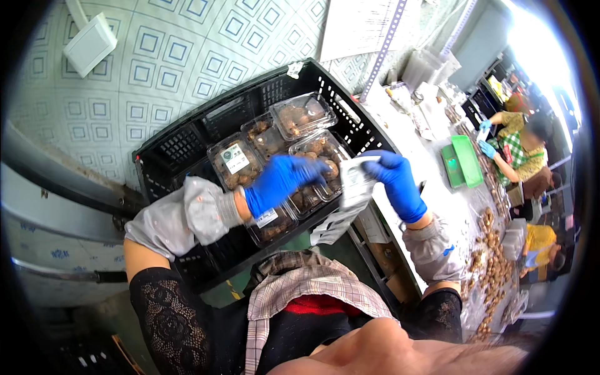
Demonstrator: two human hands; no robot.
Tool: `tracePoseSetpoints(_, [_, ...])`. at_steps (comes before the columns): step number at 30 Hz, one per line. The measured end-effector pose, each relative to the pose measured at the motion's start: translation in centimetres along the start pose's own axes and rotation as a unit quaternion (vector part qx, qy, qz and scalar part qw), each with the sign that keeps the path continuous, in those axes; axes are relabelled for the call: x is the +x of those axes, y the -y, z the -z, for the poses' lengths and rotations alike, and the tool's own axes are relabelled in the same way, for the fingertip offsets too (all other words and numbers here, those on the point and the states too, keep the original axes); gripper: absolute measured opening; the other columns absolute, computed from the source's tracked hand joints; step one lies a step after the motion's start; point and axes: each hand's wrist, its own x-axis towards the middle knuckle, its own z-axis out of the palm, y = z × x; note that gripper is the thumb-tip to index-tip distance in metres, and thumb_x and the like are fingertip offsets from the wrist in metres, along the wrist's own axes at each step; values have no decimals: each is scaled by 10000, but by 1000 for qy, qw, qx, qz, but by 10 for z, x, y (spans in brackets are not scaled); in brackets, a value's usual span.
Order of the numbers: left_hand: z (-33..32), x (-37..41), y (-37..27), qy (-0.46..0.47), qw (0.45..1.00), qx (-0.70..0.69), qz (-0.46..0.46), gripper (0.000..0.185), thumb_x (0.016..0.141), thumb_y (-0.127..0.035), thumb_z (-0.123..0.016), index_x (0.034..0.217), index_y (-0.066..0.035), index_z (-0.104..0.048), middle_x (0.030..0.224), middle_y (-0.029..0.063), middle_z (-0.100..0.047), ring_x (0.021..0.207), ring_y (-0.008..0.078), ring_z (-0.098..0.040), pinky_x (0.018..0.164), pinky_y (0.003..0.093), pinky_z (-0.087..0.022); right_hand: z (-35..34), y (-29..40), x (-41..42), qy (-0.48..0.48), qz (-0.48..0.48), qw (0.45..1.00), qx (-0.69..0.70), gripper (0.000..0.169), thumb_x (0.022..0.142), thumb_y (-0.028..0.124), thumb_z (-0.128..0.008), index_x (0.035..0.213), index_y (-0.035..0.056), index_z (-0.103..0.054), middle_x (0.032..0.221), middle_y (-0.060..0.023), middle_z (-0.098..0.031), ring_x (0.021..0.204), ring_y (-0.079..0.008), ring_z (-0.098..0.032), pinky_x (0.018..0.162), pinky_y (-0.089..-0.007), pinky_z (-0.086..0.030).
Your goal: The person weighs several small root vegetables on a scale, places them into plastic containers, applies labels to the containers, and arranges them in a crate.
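Observation:
My right hand [396, 183], in a blue glove, grips a strip of white labels [356, 185] that hangs down towards my apron. My left hand [288, 180], gloved the same way, hovers over clear plastic clamshell boxes with its fingers pointing at the strip. Motion blur hides whether those fingers pinch anything. Brown, rounded produce, perhaps mushrooms, fills the boxes. One labelled box [229, 176] lies left of my left hand, and another box [302, 115] sits farther back. Partly covered by my left forearm is a front box [274, 232] with a label. All rest inside a black plastic crate [187, 136].
A white worktable [408, 140] runs along the right, bearing a green plastic basket [461, 161] and heaps of loose brown produce [497, 262]. Co-workers [520, 145] are on its far side. A perforated metal post [384, 47] rises behind the crate, beside the tiled wall [164, 51].

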Motion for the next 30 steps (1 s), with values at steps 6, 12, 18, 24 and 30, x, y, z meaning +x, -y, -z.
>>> tracePoseSetpoints(6, [106, 70, 84, -228, 948, -65, 210, 538, 902, -365, -606, 1340, -68, -506, 1232, 103, -592, 989, 214, -598, 844, 315, -457, 56, -26, 37, 26, 45, 998, -37, 285, 918, 279, -625, 914, 0, -682, 786, -20, -682, 672, -68, -615, 630, -205, -478])
tracePoseSetpoints(12, [113, 124, 126, -207, 947, -105, 224, 430, 798, -312, -741, 1098, -23, -636, 914, 95, -682, 755, 196, -643, 676, 355, -503, 36, -39, 97, 77, 58, 982, -164, 138, 873, 152, -587, 971, 63, -626, 750, -47, -577, 657, -177, -550, 605, -321, -444])
tracePoseSetpoints(18, [132, 138, 123, -237, 957, -83, 143, 237, 834, -82, -639, 1069, -55, -666, 840, 52, -679, 681, 152, -633, 595, 293, -518, 26, -38, 121, 129, -87, 983, -93, 265, 940, 228, -598, 1058, -4, -644, 919, -39, -685, 793, -99, -638, 722, -239, -514])
tracePoseSetpoints(24, [208, 76, 103, -167, 980, -1, 105, 365, 833, -50, -602, 1193, 14, -615, 1091, 66, -657, 943, 140, -598, 853, 270, -477, -1, -30, 134, 126, -146, 981, -7, 236, 932, 254, -618, 931, 24, -672, 797, 25, -655, 698, -41, -580, 646, -209, -477])
tracePoseSetpoints(30, [241, 11, 78, -105, 972, 170, 123, 480, 764, -55, -560, 1240, 6, -587, 1056, 85, -657, 920, 128, -596, 842, 276, -486, 4, -73, 162, 190, -192, 949, -164, 263, 910, 240, -652, 968, -15, -678, 808, 29, -644, 756, -37, -549, 689, -219, -458])
